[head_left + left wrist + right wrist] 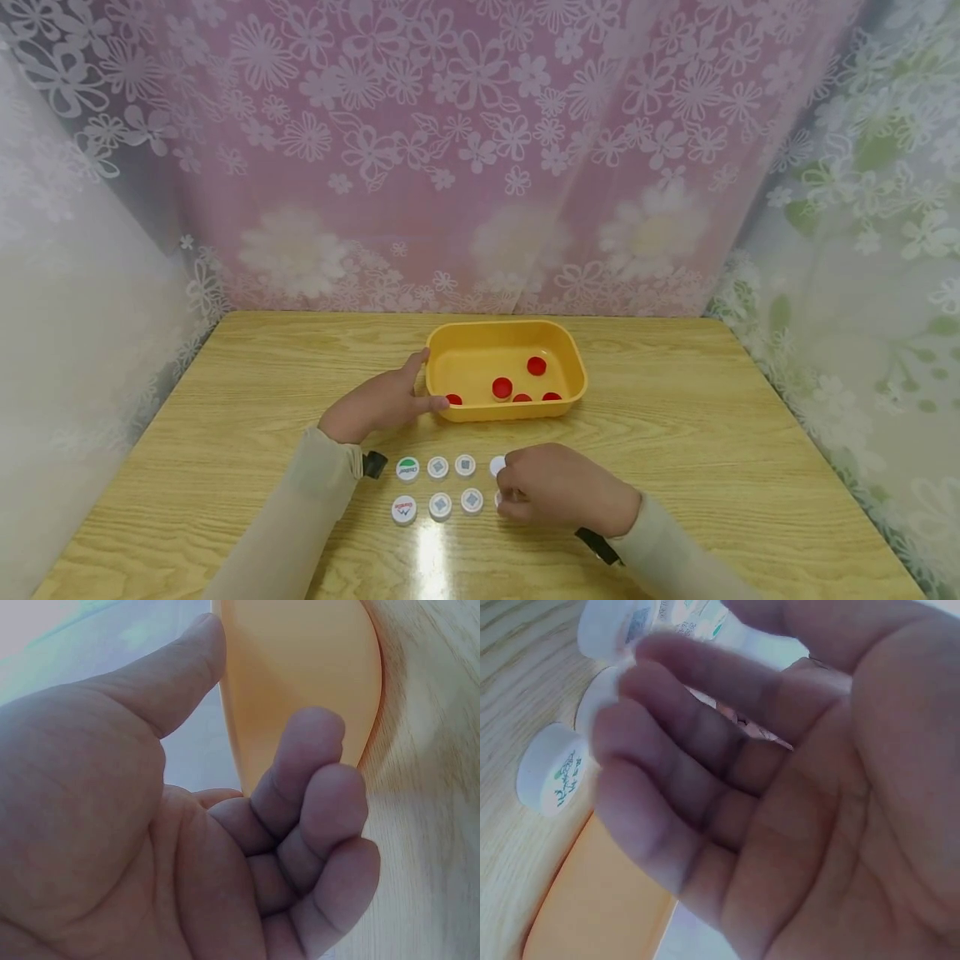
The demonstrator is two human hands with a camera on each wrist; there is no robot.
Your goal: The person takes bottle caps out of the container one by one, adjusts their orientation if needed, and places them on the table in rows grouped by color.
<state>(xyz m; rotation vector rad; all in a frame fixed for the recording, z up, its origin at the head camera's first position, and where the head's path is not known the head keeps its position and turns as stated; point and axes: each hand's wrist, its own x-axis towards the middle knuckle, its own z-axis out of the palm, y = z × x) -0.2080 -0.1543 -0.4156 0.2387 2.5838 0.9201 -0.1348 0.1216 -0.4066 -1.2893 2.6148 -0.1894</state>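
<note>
A yellow plastic tub (585, 387) stands on the table, with several red round caps (502, 387) in it. My left hand (378, 407) holds the tub's left end, its thumb at the near corner and a finger against the left side. In the left wrist view, the thumb lies at the tub's rim while the other fingers curl. Two rows of white round caps (440, 506) lie nearer me, some with printed tops. At the right end of the rows, my right hand (558, 492) pinches a white cap (498, 498), mostly hidden by the fingers.
The wooden table (300, 350) carries the tub near its back edge. A pink flowered curtain (420, 208) hangs behind, with pale patterned sheets at both sides. Printed white caps (553, 771) lie close beside the right fingers.
</note>
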